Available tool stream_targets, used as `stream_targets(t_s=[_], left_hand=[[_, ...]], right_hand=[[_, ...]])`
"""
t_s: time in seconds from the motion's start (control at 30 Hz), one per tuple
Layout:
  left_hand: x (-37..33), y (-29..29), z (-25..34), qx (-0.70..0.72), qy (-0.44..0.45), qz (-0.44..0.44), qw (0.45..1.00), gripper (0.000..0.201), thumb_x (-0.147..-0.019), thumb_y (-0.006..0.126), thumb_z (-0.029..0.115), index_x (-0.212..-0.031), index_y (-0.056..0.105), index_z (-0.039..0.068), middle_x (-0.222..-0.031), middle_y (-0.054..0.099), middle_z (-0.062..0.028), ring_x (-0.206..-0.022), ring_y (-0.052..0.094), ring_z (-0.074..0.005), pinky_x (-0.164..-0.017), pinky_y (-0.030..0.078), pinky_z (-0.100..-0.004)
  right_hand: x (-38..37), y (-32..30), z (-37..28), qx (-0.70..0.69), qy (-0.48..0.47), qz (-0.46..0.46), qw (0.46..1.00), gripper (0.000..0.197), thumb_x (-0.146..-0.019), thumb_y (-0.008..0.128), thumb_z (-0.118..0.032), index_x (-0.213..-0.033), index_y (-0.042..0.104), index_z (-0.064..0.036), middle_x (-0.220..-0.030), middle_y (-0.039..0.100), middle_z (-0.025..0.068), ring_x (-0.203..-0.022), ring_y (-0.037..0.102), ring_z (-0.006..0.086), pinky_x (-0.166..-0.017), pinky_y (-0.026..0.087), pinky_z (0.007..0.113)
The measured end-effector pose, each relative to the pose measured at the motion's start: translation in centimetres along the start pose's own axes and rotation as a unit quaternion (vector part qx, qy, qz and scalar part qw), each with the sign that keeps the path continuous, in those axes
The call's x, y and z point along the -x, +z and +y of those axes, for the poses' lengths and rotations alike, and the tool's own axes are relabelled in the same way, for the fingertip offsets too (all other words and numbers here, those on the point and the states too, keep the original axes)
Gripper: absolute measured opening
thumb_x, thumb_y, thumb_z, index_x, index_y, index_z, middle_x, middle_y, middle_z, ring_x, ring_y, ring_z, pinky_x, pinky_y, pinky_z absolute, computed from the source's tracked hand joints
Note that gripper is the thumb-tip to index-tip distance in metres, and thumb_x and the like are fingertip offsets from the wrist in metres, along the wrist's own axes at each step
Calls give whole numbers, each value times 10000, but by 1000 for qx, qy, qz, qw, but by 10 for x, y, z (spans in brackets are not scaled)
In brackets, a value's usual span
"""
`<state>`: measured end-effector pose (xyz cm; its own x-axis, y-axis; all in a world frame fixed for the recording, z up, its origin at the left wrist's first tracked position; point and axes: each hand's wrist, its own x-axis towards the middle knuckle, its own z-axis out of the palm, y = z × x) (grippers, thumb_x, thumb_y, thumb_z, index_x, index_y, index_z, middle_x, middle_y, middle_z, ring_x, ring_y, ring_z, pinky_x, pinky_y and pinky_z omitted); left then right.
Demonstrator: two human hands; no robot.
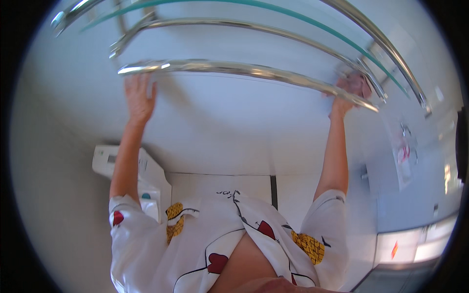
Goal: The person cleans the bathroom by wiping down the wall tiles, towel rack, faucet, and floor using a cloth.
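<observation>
Above me is a wall-mounted rack of shiny chrome tubes, with a long front rail [254, 71] and a glass shelf edge [293, 17] over it. My left hand [140, 101] reaches up to the rail's left end. Its fingers are stretched with the thumb apart, and the fingertips are partly hidden at the tube. My right hand [343, 104] is raised at the rail's right end. A crumpled pinkish-brown cloth [360, 84] is bunched in it against the rack's side bracket. Motion blurs that hand, and the rail covers part of it.
A second chrome bar [234, 23] runs behind the front rail, and another tube [381, 39] curves along the upper right. A white boxy appliance [105, 158] stands low on the left. A pale cabinet or counter with a tap [406, 131] is on the right.
</observation>
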<state>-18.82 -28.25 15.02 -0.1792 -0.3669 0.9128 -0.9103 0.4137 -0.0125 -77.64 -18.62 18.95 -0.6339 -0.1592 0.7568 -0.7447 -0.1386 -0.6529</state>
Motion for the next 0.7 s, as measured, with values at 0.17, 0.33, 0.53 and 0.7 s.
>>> stream_targets(t_s=[0.17,0.33,0.53,0.7], left_hand=[[24,-6,24,86,-16,-57,995,596,-836,586,171,-1391,371,192,-1455,295,-111,-1352,267,-294,-1048,244,-549],[38,-26,47,99,-51,-109,988,583,-844,565,170,-1388,356,156,-1466,263,-134,-1355,250,-314,-1055,236,-542],[76,-38,60,247,-79,-163,952,577,-873,534,187,-1396,313,82,-1461,263,-144,-1345,250,-343,-1064,232,-522],[89,-55,31,281,-106,-133,945,581,-860,545,138,-1386,316,43,-1435,290,-181,-1301,304,-377,-1051,269,-489]], right_hand=[[75,27,-89,-4,-53,-32,998,354,-834,571,-321,-999,599,-9,-987,606,203,-904,567,341,-780,435,412],[144,61,-159,149,-182,-26,972,325,-817,579,-344,-847,613,-22,-840,593,216,-839,555,375,-721,397,473],[215,124,-188,207,-306,-17,929,493,-788,593,-353,-1155,494,-38,-1240,428,251,-1148,381,457,-917,281,602],[300,168,-270,170,-420,-219,864,458,-761,594,-337,-1171,557,-137,-1353,388,148,-1256,308,409,-959,170,710]])
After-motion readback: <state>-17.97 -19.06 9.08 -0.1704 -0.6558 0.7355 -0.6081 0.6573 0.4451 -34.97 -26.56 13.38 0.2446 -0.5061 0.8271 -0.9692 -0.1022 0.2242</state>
